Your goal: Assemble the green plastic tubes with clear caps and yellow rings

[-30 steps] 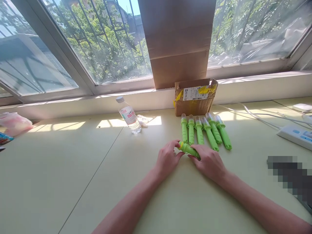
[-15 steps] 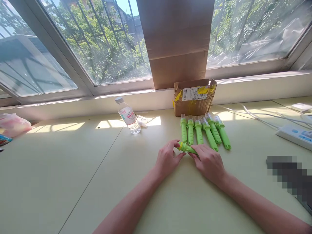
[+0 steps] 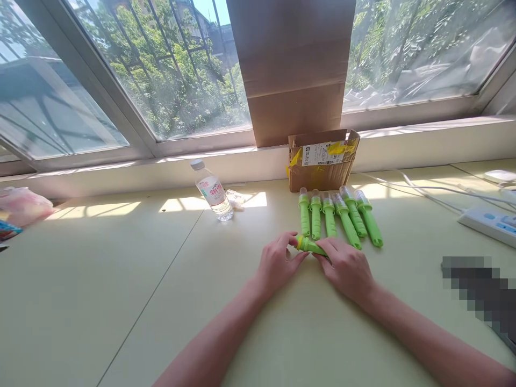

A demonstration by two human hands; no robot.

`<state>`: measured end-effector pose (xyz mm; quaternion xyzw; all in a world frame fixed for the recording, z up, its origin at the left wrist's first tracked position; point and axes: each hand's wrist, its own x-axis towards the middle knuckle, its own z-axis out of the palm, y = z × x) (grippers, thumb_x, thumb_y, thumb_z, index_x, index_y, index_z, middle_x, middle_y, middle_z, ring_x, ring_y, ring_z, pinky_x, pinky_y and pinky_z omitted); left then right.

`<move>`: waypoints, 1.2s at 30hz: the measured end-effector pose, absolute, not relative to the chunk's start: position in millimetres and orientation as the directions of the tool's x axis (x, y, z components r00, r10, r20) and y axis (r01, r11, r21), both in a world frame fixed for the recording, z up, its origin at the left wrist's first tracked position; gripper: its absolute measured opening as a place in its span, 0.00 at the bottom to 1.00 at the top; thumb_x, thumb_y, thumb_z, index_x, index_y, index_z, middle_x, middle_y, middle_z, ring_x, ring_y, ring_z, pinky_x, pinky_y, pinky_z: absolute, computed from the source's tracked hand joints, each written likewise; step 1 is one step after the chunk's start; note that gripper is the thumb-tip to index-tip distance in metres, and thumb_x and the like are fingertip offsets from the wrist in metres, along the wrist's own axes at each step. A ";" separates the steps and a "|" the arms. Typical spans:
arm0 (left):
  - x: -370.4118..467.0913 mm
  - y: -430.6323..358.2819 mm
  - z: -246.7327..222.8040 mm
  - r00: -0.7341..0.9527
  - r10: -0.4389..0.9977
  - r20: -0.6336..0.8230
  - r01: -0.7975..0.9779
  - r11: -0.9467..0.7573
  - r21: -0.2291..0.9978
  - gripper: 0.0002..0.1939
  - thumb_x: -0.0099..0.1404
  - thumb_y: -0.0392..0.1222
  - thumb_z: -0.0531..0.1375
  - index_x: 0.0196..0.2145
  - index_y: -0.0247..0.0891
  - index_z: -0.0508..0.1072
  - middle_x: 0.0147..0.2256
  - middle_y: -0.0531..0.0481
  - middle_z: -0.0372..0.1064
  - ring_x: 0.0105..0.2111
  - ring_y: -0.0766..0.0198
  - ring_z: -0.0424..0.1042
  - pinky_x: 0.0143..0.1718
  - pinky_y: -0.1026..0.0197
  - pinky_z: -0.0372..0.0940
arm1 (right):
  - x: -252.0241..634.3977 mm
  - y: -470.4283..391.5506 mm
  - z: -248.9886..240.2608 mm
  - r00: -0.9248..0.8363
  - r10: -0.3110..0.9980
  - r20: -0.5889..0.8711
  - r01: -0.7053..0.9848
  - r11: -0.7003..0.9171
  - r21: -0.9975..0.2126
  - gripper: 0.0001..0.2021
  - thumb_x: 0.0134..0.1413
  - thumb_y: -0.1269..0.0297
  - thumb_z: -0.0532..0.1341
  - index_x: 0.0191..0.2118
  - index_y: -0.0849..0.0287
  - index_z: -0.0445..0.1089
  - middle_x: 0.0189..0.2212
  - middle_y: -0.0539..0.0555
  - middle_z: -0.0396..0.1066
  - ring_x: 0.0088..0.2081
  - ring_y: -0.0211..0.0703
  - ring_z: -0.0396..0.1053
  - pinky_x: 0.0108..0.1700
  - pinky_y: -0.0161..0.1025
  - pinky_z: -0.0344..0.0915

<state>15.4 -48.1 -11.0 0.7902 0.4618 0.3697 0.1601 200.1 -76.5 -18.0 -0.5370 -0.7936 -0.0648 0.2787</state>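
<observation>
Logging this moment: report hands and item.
Left hand and right hand both gripping one green flashlight. Six more flashlights lined just behind. Cardboard box beyond.

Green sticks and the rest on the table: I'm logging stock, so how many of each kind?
Green sticks in the row: 6
Green stick held by left hand and right hand: 1
Bottle: 1
Box: 1
Power strip: 1
Total: 10

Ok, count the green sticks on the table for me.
7. Six green sticks lie side by side in a row in front of the cardboard box; the seventh is held between the left hand and right hand. More may be hidden inside the box.
</observation>
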 end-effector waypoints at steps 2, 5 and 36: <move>14.9 -47.4 -10.5 0.304 0.851 0.429 0.602 -0.520 0.606 0.13 0.55 0.46 0.63 0.35 0.40 0.65 0.44 0.50 0.71 0.34 0.64 0.73 0.36 0.59 0.68 | 199.3 -76.7 -17.0 -0.279 0.815 0.508 0.891 0.417 -0.179 0.06 0.59 0.67 0.54 0.39 0.58 0.67 0.31 0.51 0.69 0.34 0.41 0.64 0.32 0.35 0.52; 14.6 -46.4 -10.7 0.307 0.856 0.416 0.600 -0.514 0.613 0.13 0.55 0.45 0.63 0.36 0.40 0.65 0.43 0.50 0.71 0.35 0.64 0.73 0.36 0.59 0.68 | 198.7 -76.2 -16.3 -0.276 0.819 0.503 0.896 0.409 -0.174 0.07 0.59 0.67 0.54 0.40 0.59 0.67 0.31 0.52 0.69 0.35 0.42 0.64 0.33 0.36 0.52; 16.3 -47.6 -12.6 0.292 0.849 0.440 0.610 -0.520 0.598 0.11 0.57 0.45 0.61 0.36 0.40 0.64 0.44 0.50 0.70 0.35 0.64 0.73 0.35 0.60 0.69 | 197.1 -76.0 -19.0 -0.265 0.823 0.503 0.909 0.388 -0.155 0.08 0.59 0.65 0.53 0.39 0.60 0.67 0.29 0.53 0.69 0.33 0.43 0.64 0.32 0.36 0.52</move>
